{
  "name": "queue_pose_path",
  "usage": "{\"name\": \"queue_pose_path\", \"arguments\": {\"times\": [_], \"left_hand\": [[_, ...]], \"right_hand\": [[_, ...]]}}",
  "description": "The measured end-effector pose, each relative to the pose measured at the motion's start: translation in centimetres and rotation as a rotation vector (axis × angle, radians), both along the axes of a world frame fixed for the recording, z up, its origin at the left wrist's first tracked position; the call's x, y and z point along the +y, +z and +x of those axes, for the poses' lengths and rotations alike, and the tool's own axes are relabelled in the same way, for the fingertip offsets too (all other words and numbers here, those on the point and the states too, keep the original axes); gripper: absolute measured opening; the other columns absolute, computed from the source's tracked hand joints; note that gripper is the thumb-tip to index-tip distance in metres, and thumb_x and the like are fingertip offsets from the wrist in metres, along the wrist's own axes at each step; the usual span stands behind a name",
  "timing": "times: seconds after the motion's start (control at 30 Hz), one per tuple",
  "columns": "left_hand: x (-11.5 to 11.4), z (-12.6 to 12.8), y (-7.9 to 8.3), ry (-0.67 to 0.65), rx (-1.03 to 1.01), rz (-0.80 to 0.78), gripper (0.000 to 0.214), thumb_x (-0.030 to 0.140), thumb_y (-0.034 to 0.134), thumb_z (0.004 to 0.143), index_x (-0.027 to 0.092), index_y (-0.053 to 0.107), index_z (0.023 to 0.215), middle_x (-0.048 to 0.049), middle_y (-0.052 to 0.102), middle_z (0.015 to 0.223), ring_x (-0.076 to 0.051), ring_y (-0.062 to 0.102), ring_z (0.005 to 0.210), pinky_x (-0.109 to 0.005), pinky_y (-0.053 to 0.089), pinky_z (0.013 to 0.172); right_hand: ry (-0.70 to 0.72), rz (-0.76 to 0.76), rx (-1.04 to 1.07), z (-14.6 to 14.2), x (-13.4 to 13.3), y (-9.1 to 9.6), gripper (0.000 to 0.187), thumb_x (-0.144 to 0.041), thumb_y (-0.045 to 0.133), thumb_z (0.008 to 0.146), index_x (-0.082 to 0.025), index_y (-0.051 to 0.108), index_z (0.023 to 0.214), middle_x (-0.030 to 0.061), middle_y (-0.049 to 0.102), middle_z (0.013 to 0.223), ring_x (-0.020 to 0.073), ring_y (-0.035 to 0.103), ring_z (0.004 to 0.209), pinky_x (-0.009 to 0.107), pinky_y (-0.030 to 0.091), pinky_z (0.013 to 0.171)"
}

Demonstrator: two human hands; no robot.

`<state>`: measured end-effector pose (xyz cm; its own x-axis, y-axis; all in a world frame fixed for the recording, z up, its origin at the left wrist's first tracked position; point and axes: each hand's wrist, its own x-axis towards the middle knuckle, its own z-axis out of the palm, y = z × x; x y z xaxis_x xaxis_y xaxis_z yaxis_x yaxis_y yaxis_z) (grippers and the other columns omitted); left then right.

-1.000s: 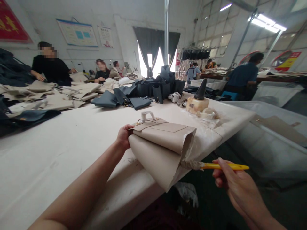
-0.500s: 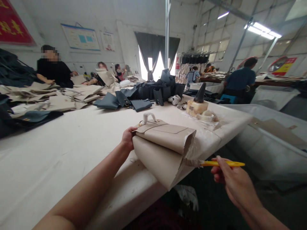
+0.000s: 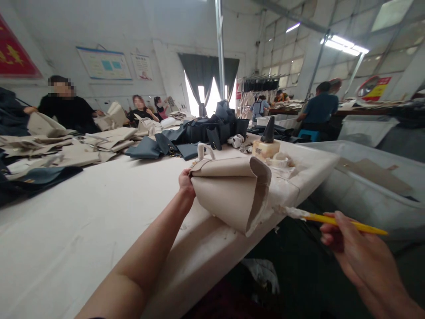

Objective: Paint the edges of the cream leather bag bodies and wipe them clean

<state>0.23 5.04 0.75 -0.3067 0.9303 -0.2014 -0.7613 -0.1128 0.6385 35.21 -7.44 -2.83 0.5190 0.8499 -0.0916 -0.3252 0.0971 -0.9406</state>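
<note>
My left hand (image 3: 187, 181) is closed on the left end of a beige handbag (image 3: 226, 195), which I hold over the table's front edge. Its open end faces right, with rough whitish edges, and a wrapped handle (image 3: 206, 151) stands up at its far left. My right hand (image 3: 355, 248) grips a yellow-handled brush (image 3: 335, 220) off to the right. The brush's bristles, coated in whitish paste, point left and are a little apart from the bag's rim. Part of my left hand's fingers is hidden behind the bag.
Dark blue bags (image 3: 206, 133) are heaped on the table (image 3: 99, 221). Beige pieces (image 3: 93, 146) lie at the left. A yellowish container with a black cone (image 3: 267, 139) stands near the right edge. White bins (image 3: 375, 173) stand right of the table. Several people work farther back.
The brush has moved right, off the bag's edge, with my right hand. The bag has turned in my left hand, so its open end shows more.
</note>
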Motion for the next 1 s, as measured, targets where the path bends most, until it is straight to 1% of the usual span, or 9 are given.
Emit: {"name": "queue_pose_path", "arguments": {"times": [0.13, 0.23, 0.3, 0.4, 0.53, 0.7, 0.87, 0.93, 1.0], "left_hand": [[3.6, 2.0, 0.8, -0.012, -0.033, 0.158, 0.015, 0.018, 0.047, 0.060, 0.016, 0.060, 0.066, -0.0023, 0.064, 0.057, -0.017, 0.059, 0.056, -0.028, 0.049, 0.063], [5.4, 2.3, -0.1, -0.004, -0.046, 0.206, 0.019, 0.021, 0.048, 0.057, 0.015, 0.062, 0.070, -0.0024, 0.064, 0.060, -0.018, 0.060, 0.058, -0.029, 0.048, 0.066], [5.9, 1.7, -1.3, -0.004, -0.054, 0.216, 0.022, 0.021, 0.049, 0.056, 0.015, 0.062, 0.073, -0.0028, 0.066, 0.064, -0.018, 0.061, 0.061, -0.029, 0.048, 0.069], [5.1, 0.1, -3.1, -0.054, -0.025, 0.185, 0.028, 0.021, 0.049, 0.056, 0.015, 0.064, 0.079, -0.0037, 0.067, 0.067, -0.020, 0.063, 0.065, -0.032, 0.050, 0.072], [2.3, -2.3, -5.1, -0.232, 0.070, 0.073, 0.037, 0.022, 0.052, 0.057, 0.013, 0.065, 0.090, -0.0065, 0.069, 0.071, -0.024, 0.064, 0.066, -0.037, 0.051, 0.071], [-0.6, -4.0, -5.8, -0.413, 0.116, 0.021, 0.044, 0.023, 0.053, 0.056, 0.010, 0.064, 0.096, -0.0091, 0.071, 0.077, -0.025, 0.066, 0.068, -0.038, 0.052, 0.071], [-1.0, -4.1, -5.1, -0.395, 0.172, -0.114, 0.041, 0.022, 0.053, 0.056, 0.010, 0.063, 0.094, -0.0079, 0.068, 0.071, -0.024, 0.064, 0.064, -0.038, 0.053, 0.069], [-0.9, -4.0, -4.6, -0.338, 0.246, -0.226, 0.034, 0.021, 0.053, 0.060, 0.011, 0.062, 0.092, -0.0081, 0.066, 0.072, -0.023, 0.063, 0.063, -0.037, 0.053, 0.064], [-1.0, -4.0, -4.2, -0.231, 0.349, -0.347, 0.027, 0.018, 0.055, 0.063, 0.013, 0.061, 0.089, -0.0078, 0.063, 0.073, -0.021, 0.061, 0.061, -0.033, 0.051, 0.058]], "right_hand": [[-0.114, 0.048, 0.011, 2.6, 1.2, 0.7, 0.043, -0.043, 0.083, 0.044, -0.016, 0.065, 0.071, -0.0015, 0.060, 0.051, 0.0080, 0.050, 0.038, 0.012, 0.044, 0.033], [-0.147, 0.037, 0.032, 3.5, 1.3, 0.3, 0.035, -0.038, 0.079, 0.049, -0.016, 0.064, 0.071, -0.0009, 0.060, 0.050, 0.0083, 0.050, 0.038, 0.012, 0.045, 0.033], [-0.141, 0.025, 0.040, 3.4, 1.2, -0.2, 0.036, -0.038, 0.079, 0.049, -0.015, 0.064, 0.072, -0.0004, 0.060, 0.050, 0.0086, 0.051, 0.039, 0.013, 0.045, 0.034], [-0.102, 0.005, 0.033, 2.7, 1.1, -0.9, 0.047, -0.043, 0.083, 0.043, -0.014, 0.064, 0.074, 0.0000, 0.061, 0.051, 0.0089, 0.051, 0.040, 0.013, 0.045, 0.035], [0.007, -0.015, 0.002, 0.9, 1.3, -1.4, 0.057, -0.054, 0.085, 0.042, -0.013, 0.065, 0.076, 0.0002, 0.061, 0.052, 0.0087, 0.050, 0.040, 0.013, 0.044, 0.035], [0.123, -0.030, -0.041, -1.8, 1.2, -1.1, 0.064, -0.062, 0.085, 0.041, -0.012, 0.065, 0.077, 0.0002, 0.059, 0.052, 0.0096, 0.050, 0.041, 0.016, 0.042, 0.034], [0.322, -0.095, -0.160, -3.9, -0.1, -1.6, 0.064, -0.067, 0.079, 0.051, -0.012, 0.065, 0.078, 0.0027, 0.060, 0.052, 0.0117, 0.049, 0.040, 0.020, 0.043, 0.034], [0.349, -0.089, -0.233, -4.1, -0.4, -2.0, 0.061, -0.069, 0.075, 0.057, -0.012, 0.066, 0.078, 0.0035, 0.060, 0.054, 0.0126, 0.050, 0.041, 0.021, 0.044, 0.035], [0.328, -0.056, -0.297, -3.8, -0.3, -2.4, 0.058, -0.069, 0.071, 0.063, -0.013, 0.066, 0.074, 0.0047, 0.062, 0.058, 0.0130, 0.052, 0.044, 0.022, 0.046, 0.038]]}}
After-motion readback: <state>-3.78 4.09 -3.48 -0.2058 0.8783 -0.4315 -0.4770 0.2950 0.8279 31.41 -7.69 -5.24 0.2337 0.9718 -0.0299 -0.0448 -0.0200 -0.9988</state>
